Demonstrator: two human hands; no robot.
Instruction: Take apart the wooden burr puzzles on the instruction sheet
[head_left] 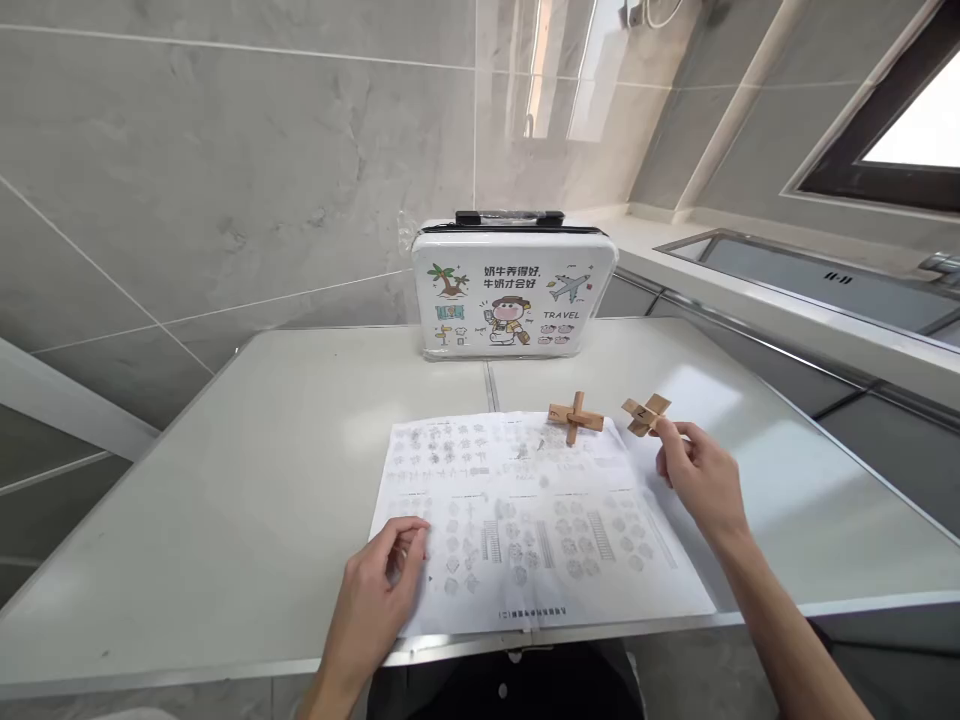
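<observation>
Between the thumb and fingers of my right hand (697, 470) is a small wooden cross-shaped interlocking puzzle (641, 413), its centre marked with what looks like a 2. A second wooden cross puzzle (576, 418), with a dark mark on one arm, rests on the top right part of the printed sheet (517, 600). The sheet carries grey diagrams and small print that appears upside down. My left hand (379, 590) lies over the sheet's left edge, fingers loosely curled and apart from the thumb, with nothing seen in it.
A white cartoon-printed carrying case (517, 300) with a black handle stands upright at the back of the pale folding table (225, 500). Behind it rises a grey tiled wall (225, 150). To the right run a counter and a sink (825, 280).
</observation>
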